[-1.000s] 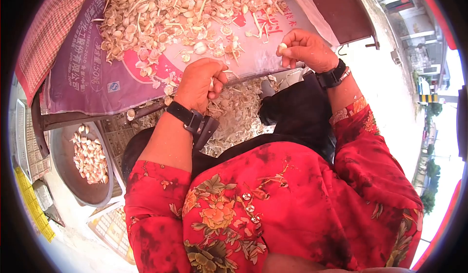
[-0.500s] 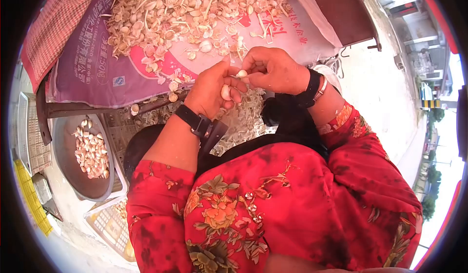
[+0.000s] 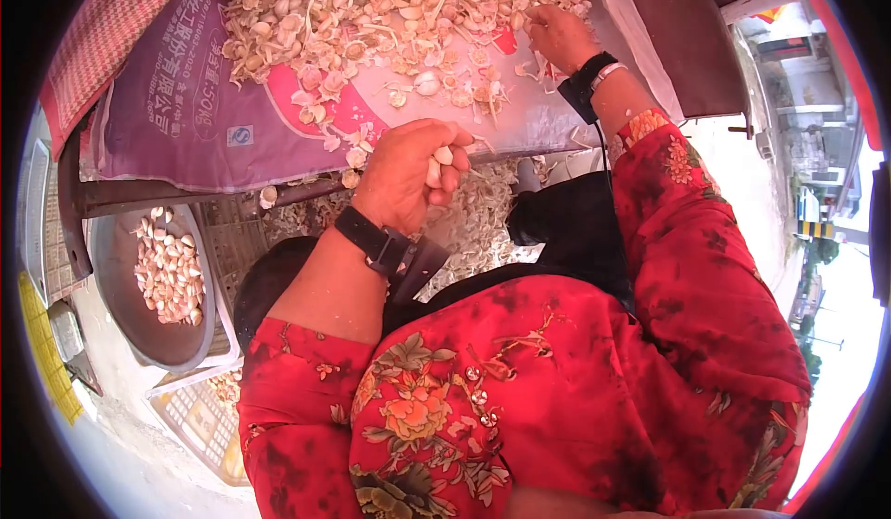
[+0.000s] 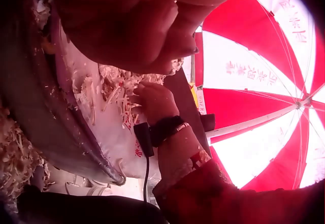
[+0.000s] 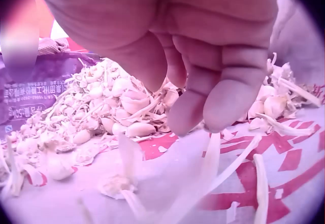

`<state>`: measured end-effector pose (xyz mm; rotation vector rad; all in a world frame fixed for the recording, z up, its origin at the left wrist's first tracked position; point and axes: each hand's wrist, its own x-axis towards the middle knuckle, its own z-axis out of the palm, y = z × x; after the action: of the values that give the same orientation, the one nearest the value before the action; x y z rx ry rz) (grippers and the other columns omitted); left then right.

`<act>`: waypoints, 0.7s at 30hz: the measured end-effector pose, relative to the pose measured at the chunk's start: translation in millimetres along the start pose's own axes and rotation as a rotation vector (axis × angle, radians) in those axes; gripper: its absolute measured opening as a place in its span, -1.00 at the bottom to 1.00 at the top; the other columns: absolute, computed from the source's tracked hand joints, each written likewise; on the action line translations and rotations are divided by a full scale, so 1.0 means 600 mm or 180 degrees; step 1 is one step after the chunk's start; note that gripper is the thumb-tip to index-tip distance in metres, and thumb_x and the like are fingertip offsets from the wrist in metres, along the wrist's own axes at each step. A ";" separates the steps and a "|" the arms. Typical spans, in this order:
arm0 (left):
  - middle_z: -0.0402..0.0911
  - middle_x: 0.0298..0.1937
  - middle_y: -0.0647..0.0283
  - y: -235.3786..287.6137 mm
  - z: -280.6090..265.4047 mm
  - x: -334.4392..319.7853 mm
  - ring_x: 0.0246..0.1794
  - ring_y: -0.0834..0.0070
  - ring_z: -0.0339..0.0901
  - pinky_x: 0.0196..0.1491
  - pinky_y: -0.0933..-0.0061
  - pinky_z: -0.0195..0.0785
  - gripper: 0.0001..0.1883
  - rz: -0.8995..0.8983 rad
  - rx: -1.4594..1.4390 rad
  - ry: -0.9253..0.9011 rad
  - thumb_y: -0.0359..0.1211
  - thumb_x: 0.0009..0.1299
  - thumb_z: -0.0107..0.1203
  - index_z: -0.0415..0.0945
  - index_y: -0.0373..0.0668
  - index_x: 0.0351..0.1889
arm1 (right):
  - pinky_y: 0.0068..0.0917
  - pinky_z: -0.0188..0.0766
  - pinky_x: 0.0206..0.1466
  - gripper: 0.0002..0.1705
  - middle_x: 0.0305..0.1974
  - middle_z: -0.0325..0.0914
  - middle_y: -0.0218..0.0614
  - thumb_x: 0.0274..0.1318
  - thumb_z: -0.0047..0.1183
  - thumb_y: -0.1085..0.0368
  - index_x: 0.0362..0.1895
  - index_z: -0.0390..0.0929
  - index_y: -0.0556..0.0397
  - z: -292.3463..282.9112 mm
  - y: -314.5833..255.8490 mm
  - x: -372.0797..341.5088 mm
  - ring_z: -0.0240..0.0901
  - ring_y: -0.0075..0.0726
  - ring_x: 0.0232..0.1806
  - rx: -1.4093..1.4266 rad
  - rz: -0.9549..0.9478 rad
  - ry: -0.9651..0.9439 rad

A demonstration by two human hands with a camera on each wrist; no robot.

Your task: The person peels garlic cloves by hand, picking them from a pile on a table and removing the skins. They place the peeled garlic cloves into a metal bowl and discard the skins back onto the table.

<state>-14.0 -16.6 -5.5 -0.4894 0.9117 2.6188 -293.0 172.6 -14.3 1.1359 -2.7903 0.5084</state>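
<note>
My left hand [image 3: 413,174] is near the front edge of the table, its fingers curled around pale garlic cloves [image 3: 436,165]. In the left wrist view its curled fingers loom dark at the top. Farther out, my right hand [image 3: 562,40] is at the right edge of a heap of loose garlic cloves and skins [image 3: 371,18]. Seen from the right wrist, its fingers [image 5: 228,102] hang loosely bent over garlic pieces, and nothing shows in their grasp. Below them, dry stalks [image 5: 261,183] lie on the printed sack [image 5: 152,203].
The heap lies on a purple and white sack [image 3: 167,139] covering the table. Lower left, a grey basin [image 3: 116,301] holds peeled-looking cloves, above a plastic crate [image 3: 190,422]. Skins [image 3: 473,217] litter the ground beneath the table edge. A red-and-white umbrella [image 4: 244,112] stands overhead.
My right hand first came in to meet the left with a small clove at its fingertips, then moved away to the heap's right side without it. The left hand stays near the table edge, gripping cloves.
</note>
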 end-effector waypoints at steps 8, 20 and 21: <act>0.56 -0.45 0.27 0.011 -0.003 0.004 -0.64 0.67 0.42 -0.70 0.70 0.17 -0.74 0.0200 0.0138 0.0218 -0.27 0.43 -0.09 0.46 -0.30 -0.19 | -0.28 0.44 -0.08 -0.70 -0.28 0.60 -0.06 0.10 0.05 0.17 -0.15 0.60 0.05 0.029 -0.020 0.036 0.56 -0.05 -0.19 -0.0541 0.0462 -0.0516; 0.59 -0.21 0.02 0.002 0.015 0.001 -0.41 0.38 0.57 -0.52 0.51 0.31 -0.40 -0.0040 -0.0141 0.0362 0.08 0.48 -0.32 0.40 -0.32 -0.01 | -0.64 0.39 -0.36 -0.77 -0.38 0.58 -0.38 0.22 0.04 0.31 -0.10 0.56 0.17 -0.083 -0.223 -0.116 0.51 -0.60 -0.39 0.2933 0.0347 -0.1229; 0.59 -0.19 0.01 0.002 0.016 -0.002 -0.39 0.37 0.58 -0.51 0.50 0.31 -0.39 -0.0037 -0.0198 0.0322 0.09 0.48 -0.32 0.40 -0.32 0.00 | -0.65 0.38 -0.37 -0.78 -0.38 0.57 -0.39 0.22 0.04 0.32 -0.10 0.56 0.16 -0.086 -0.246 -0.126 0.51 -0.60 -0.39 0.3108 0.0286 -0.1388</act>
<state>-15.6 -11.5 2.7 -0.6464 0.8571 2.6389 -138.8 141.4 59.1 1.3555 -2.9633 1.9920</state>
